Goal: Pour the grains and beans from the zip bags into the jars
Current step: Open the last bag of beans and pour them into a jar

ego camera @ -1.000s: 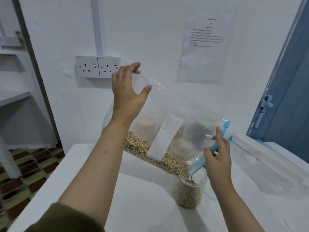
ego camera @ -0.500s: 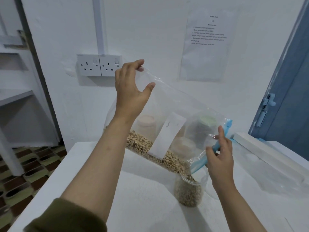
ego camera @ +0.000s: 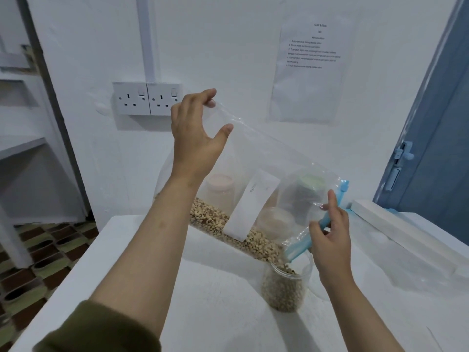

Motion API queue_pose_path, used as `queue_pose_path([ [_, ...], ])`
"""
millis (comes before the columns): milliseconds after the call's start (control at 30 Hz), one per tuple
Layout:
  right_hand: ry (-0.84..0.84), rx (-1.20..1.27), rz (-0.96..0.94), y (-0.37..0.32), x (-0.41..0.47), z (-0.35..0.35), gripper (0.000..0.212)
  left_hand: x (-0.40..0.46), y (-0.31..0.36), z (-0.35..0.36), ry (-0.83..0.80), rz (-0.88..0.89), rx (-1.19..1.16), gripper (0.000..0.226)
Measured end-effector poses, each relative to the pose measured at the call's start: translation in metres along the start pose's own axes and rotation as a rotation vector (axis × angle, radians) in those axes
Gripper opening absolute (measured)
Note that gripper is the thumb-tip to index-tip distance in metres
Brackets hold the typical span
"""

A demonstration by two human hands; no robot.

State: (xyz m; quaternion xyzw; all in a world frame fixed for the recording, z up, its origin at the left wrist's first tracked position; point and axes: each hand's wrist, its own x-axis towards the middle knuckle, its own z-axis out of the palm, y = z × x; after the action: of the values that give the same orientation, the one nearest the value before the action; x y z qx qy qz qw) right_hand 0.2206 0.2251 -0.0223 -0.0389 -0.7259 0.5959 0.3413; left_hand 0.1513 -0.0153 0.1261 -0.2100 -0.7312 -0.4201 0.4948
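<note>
White worktop (ego camera: 208, 295) carries 1 clear plastic jar (ego camera: 284, 288) part-filled with beans. Your left hand (ego camera: 195, 138) pinches the raised bottom corner of the clear zip bag (ego camera: 266, 174); your right hand (ego camera: 330, 240) grips its blue zip mouth (ego camera: 299, 250) over the jar.

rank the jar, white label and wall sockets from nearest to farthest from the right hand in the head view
1. Jar: just below and left of the right hand.
2. White label: on the bag, further left.
3. Wall sockets: far upper left, on the wall.
</note>
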Motion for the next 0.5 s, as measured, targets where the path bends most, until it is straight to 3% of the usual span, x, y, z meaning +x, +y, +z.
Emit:
queue_pose_path([
  [500,-0.006,-0.016,-0.015,-0.0027,0.0019,-0.0025,0.069,0.0028,0.0054,0.0005,-0.002,0.007,-0.001,0.057],
])
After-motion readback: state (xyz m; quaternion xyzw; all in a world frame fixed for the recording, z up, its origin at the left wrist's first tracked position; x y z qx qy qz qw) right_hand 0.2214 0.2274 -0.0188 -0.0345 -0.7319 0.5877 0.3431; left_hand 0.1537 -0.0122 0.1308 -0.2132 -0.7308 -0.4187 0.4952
